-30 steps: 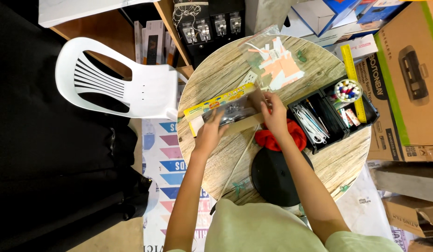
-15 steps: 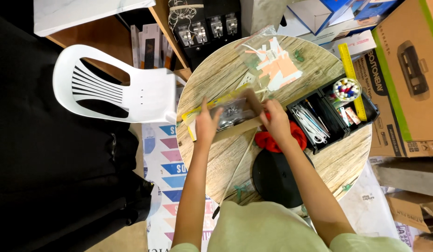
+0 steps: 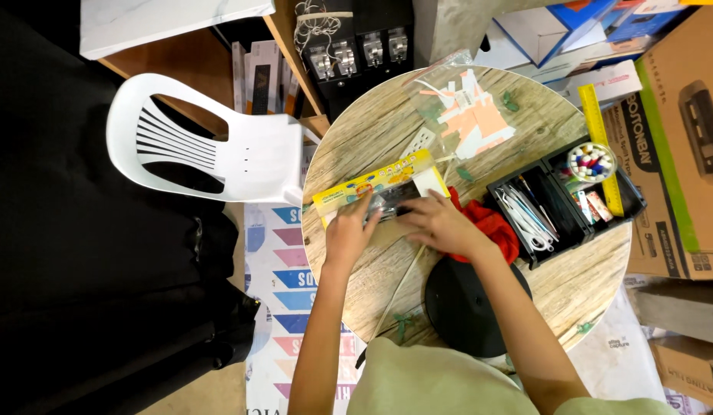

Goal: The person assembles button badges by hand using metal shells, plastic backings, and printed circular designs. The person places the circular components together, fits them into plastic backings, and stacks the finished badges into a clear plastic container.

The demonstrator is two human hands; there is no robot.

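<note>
Both of my hands are down on the round wooden desk [image 3: 372, 138], meeting over a small clear packet [image 3: 393, 201] with dark contents that lies near the desk's middle. My left hand [image 3: 347, 234] comes in from seven o'clock, its fingers [image 3: 364, 206] spread flat over the packet's left end; my right hand [image 3: 441, 224] comes in from five o'clock, fingers pressed on the right end. Whether either hand truly pinches the packet or only pins it, I cannot tell, since the fingertips cover the edges. Just behind the packet, toward eleven o'clock, lies a long yellow printed box [image 3: 372, 184], touching or nearly touching it. A red cloth [image 3: 491, 227] is bunched beside my right wrist, and a black disc [image 3: 468, 303] sits at six o'clock near the rim. At three o'clock a black divided tray [image 3: 525, 250] holds white sticks, and a round tub of coloured beads [image 3: 591, 161] rests on it beside a yellow ruler [image 3: 601, 146]. At twelve o'clock a clear bag of pink and white cut-outs [image 3: 464, 115] looks untouched. As I judge it, the packet is merely under my hands and not visibly opened, so nearly all the work remains. A white plastic chair [image 3: 210, 154] stands off at nine o'clock.
</note>
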